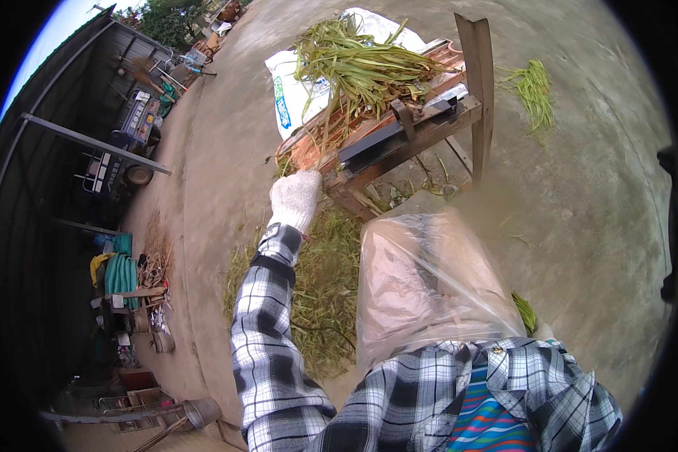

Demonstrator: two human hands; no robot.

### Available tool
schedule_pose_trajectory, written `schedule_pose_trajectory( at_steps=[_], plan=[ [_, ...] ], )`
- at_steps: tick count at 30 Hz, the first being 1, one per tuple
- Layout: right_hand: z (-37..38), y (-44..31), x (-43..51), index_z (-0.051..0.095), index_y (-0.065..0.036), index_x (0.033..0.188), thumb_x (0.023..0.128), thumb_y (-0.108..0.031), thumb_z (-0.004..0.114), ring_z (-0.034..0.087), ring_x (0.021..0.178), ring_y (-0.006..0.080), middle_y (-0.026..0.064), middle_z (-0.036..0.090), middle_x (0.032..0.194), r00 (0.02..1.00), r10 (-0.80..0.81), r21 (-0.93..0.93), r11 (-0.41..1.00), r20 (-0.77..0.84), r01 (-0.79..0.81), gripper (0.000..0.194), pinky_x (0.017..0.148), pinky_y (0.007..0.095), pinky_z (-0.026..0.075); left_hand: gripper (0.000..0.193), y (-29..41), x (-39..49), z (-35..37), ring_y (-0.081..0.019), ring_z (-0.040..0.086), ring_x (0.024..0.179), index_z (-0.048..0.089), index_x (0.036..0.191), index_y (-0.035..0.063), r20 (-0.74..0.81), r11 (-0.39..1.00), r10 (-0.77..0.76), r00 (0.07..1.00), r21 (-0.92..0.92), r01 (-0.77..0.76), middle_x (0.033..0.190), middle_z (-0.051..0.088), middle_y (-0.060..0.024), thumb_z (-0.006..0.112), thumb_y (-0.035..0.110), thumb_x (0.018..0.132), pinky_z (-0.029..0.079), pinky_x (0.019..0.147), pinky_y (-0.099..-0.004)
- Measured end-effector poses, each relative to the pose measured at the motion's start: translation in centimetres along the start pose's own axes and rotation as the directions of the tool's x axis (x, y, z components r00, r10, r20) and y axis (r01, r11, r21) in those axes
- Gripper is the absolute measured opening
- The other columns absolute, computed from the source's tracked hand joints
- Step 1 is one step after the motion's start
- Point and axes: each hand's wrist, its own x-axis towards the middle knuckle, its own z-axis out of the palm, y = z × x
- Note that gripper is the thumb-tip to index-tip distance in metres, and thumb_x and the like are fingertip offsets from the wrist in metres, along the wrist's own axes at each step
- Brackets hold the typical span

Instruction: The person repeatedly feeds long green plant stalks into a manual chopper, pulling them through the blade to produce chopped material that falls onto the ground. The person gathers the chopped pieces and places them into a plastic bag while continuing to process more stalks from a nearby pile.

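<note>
My left hand point(296, 195), in a white knit glove, is a fist at the near end of a wooden bench point(472, 116). A thin plant stalk point(326, 133) runs from the heap down into this fist. The heap of long green and yellowing stalks point(367, 65) lies across the bench, over reddish slats and white woven sacks point(287, 93). Low at my right side, my right hand point(542, 329) shows only as a bit of pale glove behind the sleeve. A small bundle of green stalks point(524, 312) sticks out from it. Clear plastic sheeting point(429, 282) covers my lap.
A dark metal bar point(381, 144) lies along the bench's near side, and a wooden post rises at its right. Plant scraps point(327, 282) cover the concrete by my left leg. Another green bundle point(534, 96) lies at right. A cargo tricycle point(127, 144) stands under the shed at left.
</note>
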Motion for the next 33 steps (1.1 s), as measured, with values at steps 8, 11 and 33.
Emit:
schedule_pose_trajectory(
  at_steps=[8,11,33],
  plan=[
    [1.6,4.7,4.6,0.062,0.000,0.118,0.069,-0.038,0.089,0.067,0.111,0.0422,0.0252,0.072,0.112,0.999,0.048,0.012,0.999,-0.019,-0.048,0.067,0.094,0.0440,0.055,0.012,9.7,-1.4,-1.5,-0.0322,0.067,0.066,0.065,0.083,0.0132,-0.261,0.971,-0.084,0.962,-0.238,0.020,0.074,0.063,-0.0103,0.067,0.024,0.088,0.055,0.060,-0.0431],
    [1.4,4.3,4.1,0.061,0.000,0.121,0.071,-0.037,0.088,0.067,0.110,0.0419,0.0249,0.072,0.112,0.996,0.057,-0.259,0.963,-0.065,-0.072,0.067,0.095,0.0437,0.054,0.014,13.3,-3.2,-1.1,-0.0336,0.070,0.074,0.065,0.088,0.0109,-0.160,0.890,-0.051,0.986,-0.454,-0.028,0.079,0.067,-0.0150,0.066,0.025,0.089,0.056,0.064,-0.0448],
    [-1.8,-28.5,9.1,0.059,-0.004,0.127,0.079,-0.007,0.083,0.072,0.102,0.0309,0.0162,0.072,0.114,0.566,-0.675,0.259,0.508,-0.473,0.822,0.053,0.087,0.0365,0.056,0.043,17.6,-10.1,-3.6,-0.0410,0.067,0.082,0.064,0.087,0.0052,0.169,0.564,0.550,0.818,-0.797,-0.215,0.082,0.066,-0.0205,0.053,0.045,0.101,0.053,0.072,-0.0480]
  ],
)
